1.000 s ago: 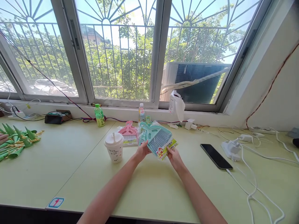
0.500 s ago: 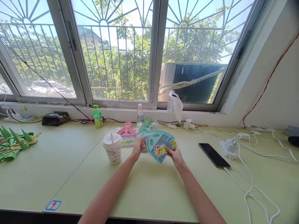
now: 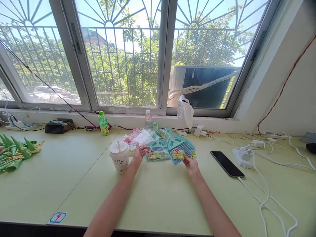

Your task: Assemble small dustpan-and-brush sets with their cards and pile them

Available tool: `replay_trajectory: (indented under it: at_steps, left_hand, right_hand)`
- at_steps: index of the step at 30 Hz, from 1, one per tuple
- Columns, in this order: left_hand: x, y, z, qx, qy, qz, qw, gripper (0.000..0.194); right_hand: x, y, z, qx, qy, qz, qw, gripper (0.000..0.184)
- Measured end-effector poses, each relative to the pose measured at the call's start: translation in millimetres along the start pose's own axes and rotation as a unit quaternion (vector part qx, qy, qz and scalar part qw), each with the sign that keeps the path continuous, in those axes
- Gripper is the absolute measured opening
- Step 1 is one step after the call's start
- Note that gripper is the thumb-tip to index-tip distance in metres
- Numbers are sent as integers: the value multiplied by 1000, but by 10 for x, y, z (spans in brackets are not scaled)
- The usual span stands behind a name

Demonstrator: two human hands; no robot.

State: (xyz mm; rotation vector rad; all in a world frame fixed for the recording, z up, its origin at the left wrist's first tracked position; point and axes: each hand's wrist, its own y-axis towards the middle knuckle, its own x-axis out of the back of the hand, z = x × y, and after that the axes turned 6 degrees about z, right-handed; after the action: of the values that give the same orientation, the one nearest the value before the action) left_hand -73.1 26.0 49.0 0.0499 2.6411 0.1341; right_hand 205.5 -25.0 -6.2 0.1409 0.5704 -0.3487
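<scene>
Bright daylight comes through the wide window with grey metal frames (image 3: pixel 166 56). The pale blue sky (image 3: pixel 138 19) glares white in the middle. The crinkly clear plastic wrap (image 3: pixel 145 135) shines. The flat, pale green table (image 3: pixel 158 204) has soft shadows.

teal dustpan set (image 3: pixel 181 146), apparently plastic wrapping (image 3: pixel 144 137)

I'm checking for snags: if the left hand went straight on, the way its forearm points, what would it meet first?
Most likely the crumpled clear plastic, just beyond the left hand; whether the fingers already touch it is hard to tell.
</scene>
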Motion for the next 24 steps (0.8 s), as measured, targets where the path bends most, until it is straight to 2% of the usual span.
replay_trajectory:
  at_steps: [3,5,9,12,15,16,20,22,24]
  left_hand:
    - [59,3,-18,70,-59,1,996,40]
    - [90,-4,-33,106,-72,34,991,38]
    - [41,-47,16,184,-44,155,970,62]
    - [-115,-113,131,170,-41,199,964,72]
    - [-296,-204,263,89,-53,164,981,63]
    - [-344,-239,303,79,-41,163,983,63]
    - [-453,-378,423,88,39,183,978,66]
    - [-473,-429,453,76,70,150,983,63]
    - [-484,-455,459,66,93,113,987,55]
  right_hand:
    - [-46,-54,-5,-7,-5,7,1000,41]
    - [-69,-83,-8,-7,-12,14,1000,41]
    - [-106,-119,-12,-5,-27,36,999,41]
    - [-138,-142,-9,-5,-28,65,997,41]
    - [-178,-177,-4,-13,-27,91,995,43]
    - [-194,-191,-2,-18,-29,98,995,44]
    - [-239,-238,35,-59,-59,138,987,43]
    - [-205,-225,100,-86,-85,167,978,40]
    - [-83,-167,215,-101,-135,175,970,33]
